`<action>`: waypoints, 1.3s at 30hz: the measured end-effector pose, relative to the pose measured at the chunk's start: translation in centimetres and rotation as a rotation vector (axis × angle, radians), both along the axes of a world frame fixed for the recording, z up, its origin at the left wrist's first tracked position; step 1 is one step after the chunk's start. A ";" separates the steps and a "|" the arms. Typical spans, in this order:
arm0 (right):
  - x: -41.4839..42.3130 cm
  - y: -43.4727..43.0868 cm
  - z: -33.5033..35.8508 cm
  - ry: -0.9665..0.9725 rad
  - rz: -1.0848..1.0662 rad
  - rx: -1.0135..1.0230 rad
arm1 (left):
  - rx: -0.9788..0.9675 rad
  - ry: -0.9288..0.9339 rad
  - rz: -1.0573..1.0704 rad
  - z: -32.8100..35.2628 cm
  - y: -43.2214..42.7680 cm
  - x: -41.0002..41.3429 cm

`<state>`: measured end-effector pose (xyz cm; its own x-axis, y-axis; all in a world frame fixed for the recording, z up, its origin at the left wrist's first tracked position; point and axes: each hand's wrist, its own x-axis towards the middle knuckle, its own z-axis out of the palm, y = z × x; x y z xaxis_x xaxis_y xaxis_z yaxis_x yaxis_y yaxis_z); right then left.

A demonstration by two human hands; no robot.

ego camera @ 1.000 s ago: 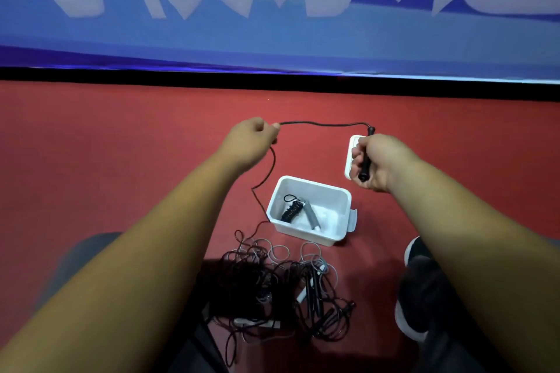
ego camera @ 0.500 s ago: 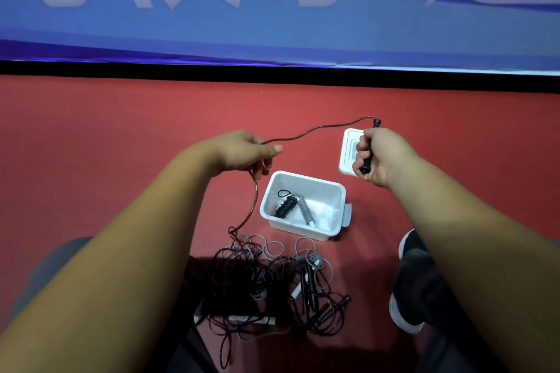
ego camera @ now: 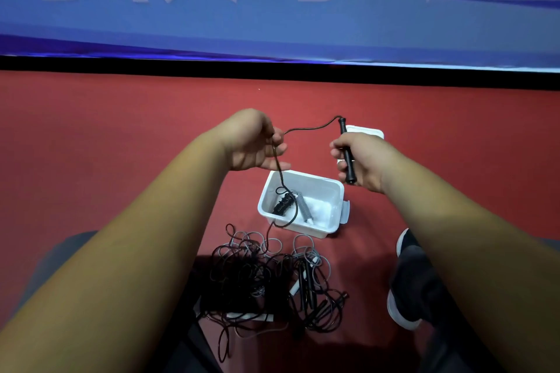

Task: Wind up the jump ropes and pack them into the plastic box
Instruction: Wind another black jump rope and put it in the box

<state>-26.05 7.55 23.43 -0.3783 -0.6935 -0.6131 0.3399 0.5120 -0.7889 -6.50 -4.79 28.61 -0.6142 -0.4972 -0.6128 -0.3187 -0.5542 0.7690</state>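
While the right grip [ego camera: 360,160] is curled tight round one black handle [ego camera: 343,130], which stands nearly upright with both ends showing past the fist, the left grip [ego camera: 251,142] sits level with it and well apart, its fingers loosely curled round the black cord [ego camera: 312,128]. That cord leaves the handle's top end and sags across the gap between the two grips. It then passes through the left fingers, drops over the far left corner of the plastic box [ego camera: 303,229], and goes out over the near wall into the tangled pile [ego camera: 260,278].

One box, open-topped, lies below and between the grips on the red floor [ego camera: 121,136]. A latch [ego camera: 346,211] juts from its right wall. Two wound ropes lie inside, touching: one black coil [ego camera: 283,204] and one grey coil [ego camera: 303,210], both in the left half. One white lid [ego camera: 368,131] lies flat beyond the right grip, partly hidden by it.

The pile lies just beside the box's near wall, black and grey loops mixed; how many ropes are in it cannot be told. One dark shoe [ego camera: 409,278] stands right of the pile, with a strip of floor between it and the box. Beyond the grips a broad band of floor runs to a black strip [ego camera: 272,65] under a blue banner [ego camera: 272,30].
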 end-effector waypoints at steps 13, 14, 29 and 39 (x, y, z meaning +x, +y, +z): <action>5.6 1.0 -1.2 -0.069 0.246 -0.066 | 0.038 0.237 0.360 -1.5 0.0 -1.7; 5.6 1.1 -1.2 -0.054 0.240 -0.070 | 0.042 0.245 0.383 -1.6 -0.1 -1.7; 2.2 -0.5 1.5 -0.010 -0.113 -0.184 | -0.319 -0.151 -0.548 -4.9 1.6 -1.6; -1.5 0.2 3.3 -0.213 -0.359 -0.269 | -0.313 -0.363 -1.022 -6.3 1.3 0.1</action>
<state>-27.52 7.71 26.69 -0.5078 -0.6867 -0.5202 0.6253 0.1215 -0.7709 -6.40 -3.49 22.30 -0.6321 -0.0267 -0.7745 -0.7451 0.2956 0.5979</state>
